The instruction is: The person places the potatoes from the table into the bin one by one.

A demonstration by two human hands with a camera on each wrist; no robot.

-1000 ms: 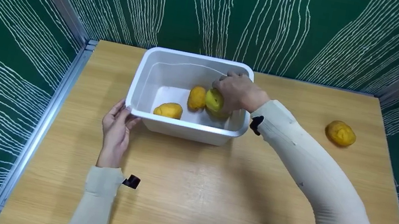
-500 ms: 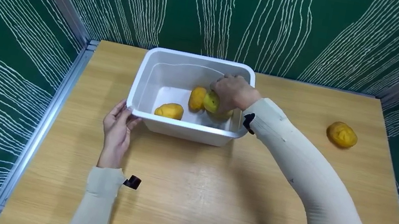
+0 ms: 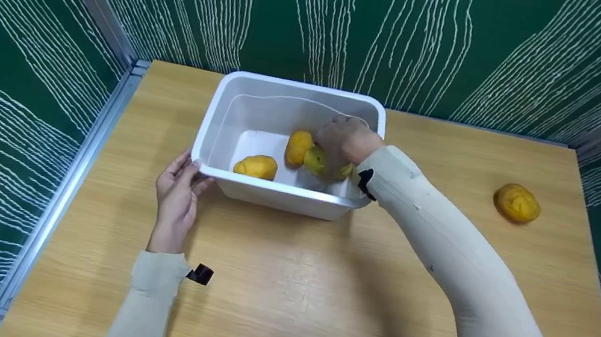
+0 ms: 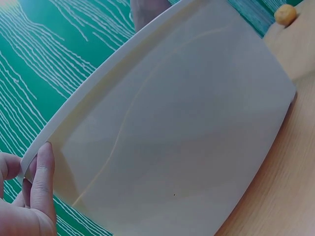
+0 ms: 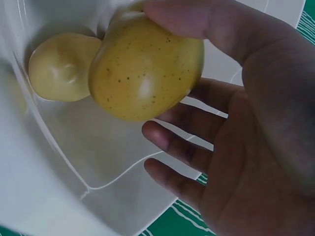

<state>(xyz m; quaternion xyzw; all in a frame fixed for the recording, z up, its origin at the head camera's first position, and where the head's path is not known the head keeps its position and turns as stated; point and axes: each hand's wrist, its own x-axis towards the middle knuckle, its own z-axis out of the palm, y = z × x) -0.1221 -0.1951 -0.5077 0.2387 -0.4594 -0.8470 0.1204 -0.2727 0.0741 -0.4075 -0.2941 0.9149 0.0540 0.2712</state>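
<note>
A white plastic tub (image 3: 277, 198) stands on the table with several yellow fruits in it. My left hand (image 3: 176, 199) pinches its rim at the near left corner, thumb inside the grip and fingers below in the left wrist view. Inside the tub's right part, my right hand (image 3: 341, 142) holds a yellow-green speckled fruit (image 5: 147, 69) between thumb and fingers, low near the floor. Its ring and little fingers lie apart from the fruit. A lumpy yellow fruit (image 3: 256, 166) lies at the near wall; another yellow-orange fruit (image 3: 298, 148) is beside the held one. The hand partly hides the right corner.
One lumpy yellow fruit (image 3: 517, 203) lies on the wooden table (image 3: 278, 299) to the right of the tub. Green panels with white wavy lines (image 3: 325, 20) enclose the back and both sides.
My right hand has gone down and slightly left inside the tub, lowering the yellow-green fruit towards the floor. The left hand stays at the rim.
</note>
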